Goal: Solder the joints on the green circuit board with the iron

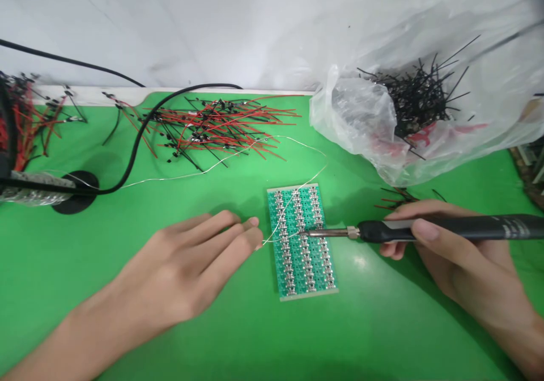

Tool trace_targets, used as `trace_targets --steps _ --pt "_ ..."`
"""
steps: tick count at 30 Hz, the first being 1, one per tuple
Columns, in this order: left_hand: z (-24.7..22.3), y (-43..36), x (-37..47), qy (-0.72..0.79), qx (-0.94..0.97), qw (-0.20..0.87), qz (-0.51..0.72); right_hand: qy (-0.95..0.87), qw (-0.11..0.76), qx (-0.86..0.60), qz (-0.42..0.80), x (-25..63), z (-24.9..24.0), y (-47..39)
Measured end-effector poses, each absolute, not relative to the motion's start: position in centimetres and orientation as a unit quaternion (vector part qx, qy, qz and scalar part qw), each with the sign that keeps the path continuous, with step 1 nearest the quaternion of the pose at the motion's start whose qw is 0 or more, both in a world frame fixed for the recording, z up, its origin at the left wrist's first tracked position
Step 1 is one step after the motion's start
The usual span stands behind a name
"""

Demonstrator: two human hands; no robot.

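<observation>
A green circuit board [293, 256] with three columns of small soldered parts lies flat on the green mat. My right hand [450, 250] is closed around the black handle of a soldering iron [335, 232], whose tip meets the middle column of the board. To the board's left, my left hand [199, 256] pinches thin solder wire [225, 159] between its fingertips. The wire's end reaches over the board to the iron's tip. From the hand, the rest of the wire loops over the board's top and runs left to a solder spool [79, 191].
Red and black wires [212, 123] lie in a pile at the back. More wires [42, 114] are at the far left. A clear plastic bag [348, 120] holding black wires [419, 94] stands back right. A black cable [136, 148] crosses the left side.
</observation>
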State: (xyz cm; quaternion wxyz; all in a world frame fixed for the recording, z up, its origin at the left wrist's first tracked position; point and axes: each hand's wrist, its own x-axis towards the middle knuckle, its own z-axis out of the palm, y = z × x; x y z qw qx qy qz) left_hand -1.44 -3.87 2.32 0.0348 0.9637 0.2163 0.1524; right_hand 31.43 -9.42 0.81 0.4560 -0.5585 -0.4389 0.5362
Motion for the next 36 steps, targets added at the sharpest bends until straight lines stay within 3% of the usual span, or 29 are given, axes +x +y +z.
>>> trace_targets --steps 13,25,36 --pt "2.5 -3.93 -1.23 0.214 0.962 0.02 0.166 -0.44 0.453 -0.569 0.527 31.61 0.52 -9.54" --pt "2.77 -3.96 -1.54 0.247 0.952 0.079 0.165 -0.447 0.458 -0.585 0.498 31.62 0.31 -9.25" --pt "2.5 -4.11 -1.54 0.247 0.955 0.066 0.152 -0.393 0.492 -0.536 0.562 31.34 1.21 -8.82"
